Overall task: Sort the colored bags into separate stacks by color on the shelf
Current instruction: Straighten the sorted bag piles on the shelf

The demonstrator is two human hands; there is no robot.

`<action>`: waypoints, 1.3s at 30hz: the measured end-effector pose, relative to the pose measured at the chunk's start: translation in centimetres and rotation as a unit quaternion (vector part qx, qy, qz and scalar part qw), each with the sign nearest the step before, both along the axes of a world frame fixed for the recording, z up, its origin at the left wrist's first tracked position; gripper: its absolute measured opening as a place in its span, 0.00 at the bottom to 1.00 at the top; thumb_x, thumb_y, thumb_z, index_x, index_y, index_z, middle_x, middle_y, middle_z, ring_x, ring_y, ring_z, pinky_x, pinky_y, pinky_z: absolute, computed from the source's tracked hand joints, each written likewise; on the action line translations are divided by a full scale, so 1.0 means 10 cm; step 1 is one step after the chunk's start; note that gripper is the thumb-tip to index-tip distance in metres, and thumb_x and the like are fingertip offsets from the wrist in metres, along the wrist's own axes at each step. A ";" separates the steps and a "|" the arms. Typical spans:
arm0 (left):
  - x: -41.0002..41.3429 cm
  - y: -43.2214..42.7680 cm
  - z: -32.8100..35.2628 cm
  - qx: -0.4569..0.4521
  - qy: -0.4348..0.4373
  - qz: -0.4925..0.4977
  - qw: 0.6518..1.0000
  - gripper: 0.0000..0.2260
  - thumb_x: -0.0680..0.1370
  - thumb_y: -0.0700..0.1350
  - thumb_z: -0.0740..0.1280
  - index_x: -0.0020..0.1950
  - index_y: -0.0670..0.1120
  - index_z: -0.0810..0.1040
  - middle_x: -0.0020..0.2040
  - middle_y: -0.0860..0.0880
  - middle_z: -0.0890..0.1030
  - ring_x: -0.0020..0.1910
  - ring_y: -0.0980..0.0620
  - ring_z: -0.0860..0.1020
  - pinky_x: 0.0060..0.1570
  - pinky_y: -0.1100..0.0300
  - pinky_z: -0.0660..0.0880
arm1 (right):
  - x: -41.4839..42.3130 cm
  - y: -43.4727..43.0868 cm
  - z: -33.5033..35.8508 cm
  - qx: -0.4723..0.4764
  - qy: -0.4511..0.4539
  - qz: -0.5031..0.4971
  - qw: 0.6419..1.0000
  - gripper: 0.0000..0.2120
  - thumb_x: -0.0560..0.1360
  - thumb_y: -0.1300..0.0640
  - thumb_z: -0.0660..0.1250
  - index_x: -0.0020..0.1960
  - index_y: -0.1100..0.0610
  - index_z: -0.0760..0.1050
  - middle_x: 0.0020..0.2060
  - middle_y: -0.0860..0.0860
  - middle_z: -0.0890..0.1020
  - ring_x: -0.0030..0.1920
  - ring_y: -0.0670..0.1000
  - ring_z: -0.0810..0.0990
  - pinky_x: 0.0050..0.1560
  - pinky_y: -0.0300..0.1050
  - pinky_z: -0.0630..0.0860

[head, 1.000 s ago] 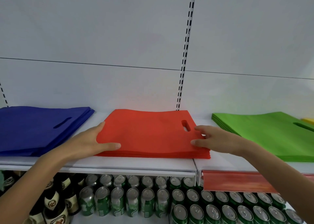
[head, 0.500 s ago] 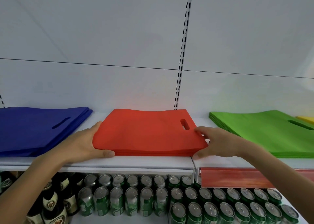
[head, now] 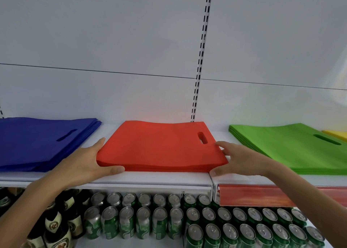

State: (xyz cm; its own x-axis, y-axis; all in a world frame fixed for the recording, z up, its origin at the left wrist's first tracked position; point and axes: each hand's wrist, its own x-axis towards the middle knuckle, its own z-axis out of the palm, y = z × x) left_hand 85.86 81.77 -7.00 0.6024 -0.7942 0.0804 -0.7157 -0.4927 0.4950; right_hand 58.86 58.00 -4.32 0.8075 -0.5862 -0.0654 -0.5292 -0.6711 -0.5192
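Red bag stack is lying flat on the white shelf at mid-frame, with its handle cut-out sitting toward its 2 o'clock side. Left grip is pressing against the stack's 9 o'clock edge, fingers straight along the side and thumb lying along the front edge at 7 o'clock. The grip is flat and uncurled, wrapping nothing. Right grip is touching the stack's 3 o'clock edge with spread, nearly straight fingers, thumb sitting low by the 5 o'clock corner. It is also uncurled and not clasping the bags.

Blue bag stack is resting at 9 o'clock of the red one, apart from it, beyond the left grip. Green bag stack is resting at 3 o'clock, apart, beyond the right grip. Yellow bag is showing at 3 o'clock of the green, cut by the frame edge; cannot tell if it is a stack.

Slotted upright is running up the back wall at 12 o'clock. Under the shelf, green cans are standing in rows at 6 o'clock, dark bottles at 7 o'clock, and a red strip is sitting on the shelf front at 5 o'clock.
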 end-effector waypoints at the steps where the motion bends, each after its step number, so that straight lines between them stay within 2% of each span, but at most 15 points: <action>1: -0.03 -0.01 0.01 -0.009 0.011 -0.007 1.000 0.65 0.44 0.81 0.59 0.76 0.54 0.46 0.49 0.66 0.72 0.46 0.63 0.73 0.43 0.71 0.69 | 0.00 0.00 -0.01 -0.008 -0.002 -0.001 1.000 0.39 0.65 0.49 0.77 0.70 0.50 0.62 0.59 0.46 0.75 0.61 0.48 0.74 0.58 0.39 0.69; 3: -0.09 -0.02 0.06 -0.022 0.035 -0.019 0.999 0.60 0.46 0.77 0.64 0.73 0.60 0.45 0.52 0.65 0.73 0.46 0.64 0.72 0.42 0.73 0.67 | 0.00 -0.02 -0.03 -0.023 -0.008 -0.005 1.000 0.40 0.64 0.51 0.78 0.71 0.50 0.62 0.60 0.47 0.77 0.61 0.48 0.74 0.59 0.41 0.69; 5: -0.09 -0.01 0.09 -0.023 0.046 -0.029 0.998 0.63 0.39 0.79 0.63 0.70 0.64 0.44 0.51 0.68 0.72 0.45 0.68 0.72 0.42 0.75 0.67 | -0.01 -0.05 -0.04 -0.031 -0.010 -0.010 0.999 0.41 0.63 0.52 0.79 0.70 0.49 0.63 0.59 0.48 0.78 0.61 0.49 0.75 0.63 0.45 0.69; 9: 0.01 0.00 0.05 -0.003 0.044 -0.012 0.999 0.67 0.42 0.79 0.63 0.76 0.54 0.46 0.69 0.55 0.70 0.62 0.57 0.72 0.57 0.66 0.67 | -0.03 -0.06 0.00 -0.025 -0.005 -0.011 1.000 0.39 0.64 0.54 0.79 0.70 0.49 0.63 0.60 0.50 0.77 0.63 0.50 0.74 0.61 0.43 0.69; 12: 0.03 0.00 0.02 -0.006 0.037 -0.032 0.999 0.58 0.51 0.74 0.63 0.76 0.54 0.47 0.56 0.62 0.75 0.51 0.64 0.75 0.47 0.73 0.69 | -0.04 -0.04 0.04 -0.053 0.011 0.001 0.999 0.38 0.67 0.54 0.77 0.71 0.50 0.62 0.58 0.49 0.76 0.59 0.46 0.75 0.51 0.34 0.66; 14: 0.02 -0.01 0.01 -0.010 0.025 -0.052 0.998 0.51 0.57 0.72 0.62 0.75 0.56 0.50 0.49 0.66 0.74 0.47 0.66 0.75 0.41 0.75 0.70 | -0.04 -0.03 0.04 -0.072 0.023 0.016 0.997 0.35 0.68 0.53 0.75 0.71 0.51 0.62 0.54 0.46 0.76 0.48 0.38 0.75 0.42 0.25 0.67; 18: 0.10 -0.02 -0.04 0.003 0.000 -0.050 0.999 0.48 0.60 0.72 0.61 0.76 0.56 0.49 0.45 0.62 0.77 0.41 0.63 0.76 0.39 0.72 0.69 | -0.05 -0.05 0.03 -0.077 0.033 0.019 0.996 0.34 0.70 0.52 0.74 0.71 0.53 0.62 0.53 0.45 0.74 0.39 0.33 0.70 0.38 0.22 0.67; 20: 0.13 0.01 -0.05 0.014 0.005 -0.056 0.998 0.53 0.56 0.79 0.59 0.76 0.58 0.48 0.48 0.62 0.77 0.44 0.64 0.76 0.44 0.70 0.72 | -0.05 -0.06 0.03 -0.080 0.033 0.021 0.996 0.36 0.69 0.51 0.74 0.72 0.52 0.61 0.56 0.46 0.76 0.41 0.33 0.71 0.39 0.23 0.66; 22: 0.14 0.07 -0.05 0.010 0.000 -0.066 0.998 0.55 0.51 0.82 0.56 0.75 0.62 0.49 0.53 0.64 0.78 0.49 0.64 0.77 0.52 0.64 0.74 | -0.07 -0.09 0.00 -0.075 0.025 0.022 0.997 0.40 0.67 0.50 0.76 0.73 0.50 0.60 0.60 0.47 0.77 0.50 0.38 0.75 0.44 0.27 0.67; 25: 0.07 0.09 0.00 0.005 -0.101 -0.012 0.995 0.48 0.56 0.77 0.60 0.74 0.63 0.53 0.61 0.62 0.76 0.59 0.57 0.75 0.58 0.55 0.73 | -0.11 -0.16 -0.04 -0.083 0.014 0.016 0.996 0.42 0.64 0.47 0.77 0.73 0.48 0.60 0.61 0.48 0.78 0.58 0.45 0.76 0.53 0.37 0.69; 28: 0.02 0.08 0.08 0.001 -0.162 0.032 0.986 0.44 0.59 0.69 0.66 0.72 0.63 0.56 0.64 0.63 0.73 0.65 0.54 0.71 0.60 0.53 0.68 | -0.14 -0.20 -0.05 -0.110 0.006 0.017 0.994 0.40 0.65 0.46 0.76 0.72 0.47 0.62 0.58 0.46 0.80 0.53 0.45 0.79 0.52 0.39 0.73; 32: 0.02 0.10 0.11 -0.011 -0.197 0.015 0.980 0.43 0.57 0.75 0.64 0.69 0.61 0.66 0.63 0.59 0.75 0.63 0.53 0.72 0.54 0.58 0.68 | -0.16 -0.18 -0.06 -0.172 0.022 0.023 0.985 0.37 0.66 0.41 0.73 0.71 0.45 0.62 0.59 0.42 0.79 0.37 0.28 0.74 0.45 0.40 0.70; 34: 0.03 0.10 0.07 -0.027 -0.216 0.007 0.976 0.40 0.58 0.72 0.63 0.68 0.60 0.68 0.63 0.57 0.76 0.63 0.53 0.73 0.57 0.57 0.68 | -0.16 -0.18 -0.07 -0.193 0.029 0.021 0.980 0.36 0.67 0.40 0.72 0.71 0.44 0.62 0.61 0.42 0.78 0.35 0.29 0.73 0.45 0.41 0.68; 36: 0.09 0.12 0.03 -0.035 -0.216 0.001 0.976 0.39 0.58 0.74 0.59 0.67 0.61 0.70 0.64 0.57 0.75 0.63 0.54 0.72 0.59 0.56 0.68 | -0.18 -0.18 -0.08 -0.197 0.030 0.020 0.980 0.36 0.67 0.39 0.71 0.71 0.44 0.61 0.63 0.44 0.76 0.39 0.33 0.73 0.48 0.41 0.68; 39: 0.14 0.15 -0.05 -0.028 -0.227 -0.012 0.973 0.46 0.54 0.83 0.44 0.65 0.63 0.70 0.67 0.60 0.71 0.66 0.57 0.69 0.63 0.54 0.67 | -0.21 -0.19 -0.10 -0.205 0.026 0.018 0.978 0.39 0.66 0.37 0.70 0.72 0.44 0.59 0.66 0.45 0.72 0.63 0.44 0.71 0.62 0.45 0.69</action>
